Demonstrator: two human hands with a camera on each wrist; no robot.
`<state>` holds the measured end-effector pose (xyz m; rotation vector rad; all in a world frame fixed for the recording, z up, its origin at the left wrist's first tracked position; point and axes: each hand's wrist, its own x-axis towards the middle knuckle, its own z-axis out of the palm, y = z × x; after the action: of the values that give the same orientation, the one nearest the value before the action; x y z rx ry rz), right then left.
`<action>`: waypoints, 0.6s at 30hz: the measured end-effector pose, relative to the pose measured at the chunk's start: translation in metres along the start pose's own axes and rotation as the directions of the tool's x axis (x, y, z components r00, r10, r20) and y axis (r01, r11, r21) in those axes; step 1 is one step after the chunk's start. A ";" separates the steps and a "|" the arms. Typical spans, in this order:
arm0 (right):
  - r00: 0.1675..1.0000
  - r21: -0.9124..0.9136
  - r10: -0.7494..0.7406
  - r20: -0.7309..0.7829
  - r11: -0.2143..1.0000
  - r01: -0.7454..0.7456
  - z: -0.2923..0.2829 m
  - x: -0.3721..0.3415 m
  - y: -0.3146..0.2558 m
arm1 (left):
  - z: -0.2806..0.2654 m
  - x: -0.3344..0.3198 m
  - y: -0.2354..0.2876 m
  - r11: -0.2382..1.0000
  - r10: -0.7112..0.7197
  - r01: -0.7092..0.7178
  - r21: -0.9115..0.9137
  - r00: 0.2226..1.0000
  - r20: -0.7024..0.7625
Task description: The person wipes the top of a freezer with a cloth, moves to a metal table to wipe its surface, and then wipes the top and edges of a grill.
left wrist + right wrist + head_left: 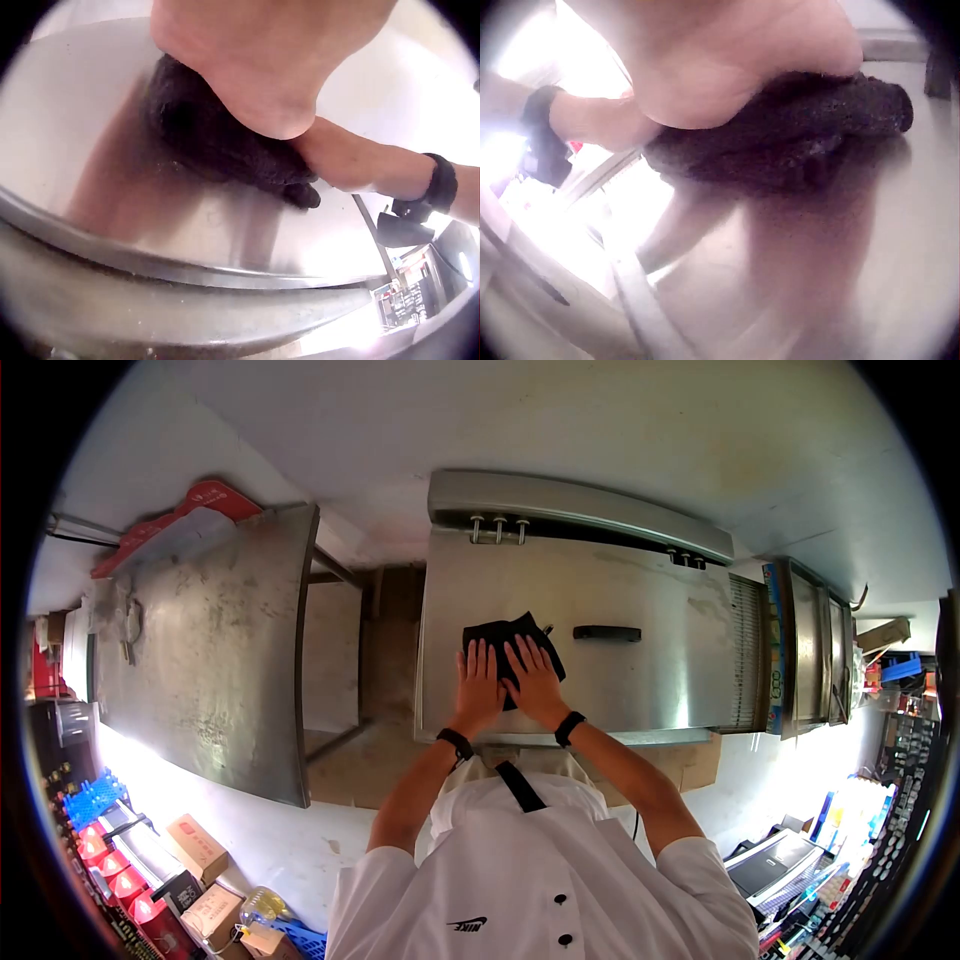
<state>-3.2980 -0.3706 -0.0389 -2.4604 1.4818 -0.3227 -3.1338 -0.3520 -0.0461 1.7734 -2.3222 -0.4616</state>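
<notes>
A folded black cloth lies on a stainless steel lid in front of the person. The left hand rests on its left part, fingers straight and pointing away from the body. Alongside, the right hand presses on the right part with its fingers spread. In the left wrist view the thick folded edge of the cloth shows under the palm, and the steel below mirrors the hands. From the right wrist, the cloth appears bunched in layers beneath the palm. Both wrists wear black straps.
Right of the cloth is a black handle on the lid, with metal hinges at the back. A steel table stands at left, past a gap. Cardboard boxes sit on the lower left floor.
</notes>
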 end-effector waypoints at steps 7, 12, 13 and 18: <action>0.985 0.034 0.113 0.131 0.992 -0.118 0.009 0.003 -0.001 | 0.013 0.010 -0.001 0.995 0.077 -0.078 -0.064 0.997 -0.023; 1.000 -0.095 -0.016 0.021 0.995 0.018 0.016 0.033 0.008 | 0.009 0.031 -0.019 0.998 0.061 -0.062 -0.018 0.997 -0.051; 0.999 -0.091 -0.010 0.031 0.996 0.013 0.016 0.049 0.012 | 0.007 0.045 -0.025 0.997 0.056 -0.053 0.055 0.997 -0.060; 0.996 -0.120 -0.006 -0.086 0.993 -0.004 0.028 0.163 0.025 | -0.009 0.143 -0.090 0.973 0.053 -0.035 0.229 0.996 -0.075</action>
<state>-3.2356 -0.5236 -0.0641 -2.5706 1.5776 -0.3540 -3.0880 -0.5127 -0.0761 1.7942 -2.4345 -0.1161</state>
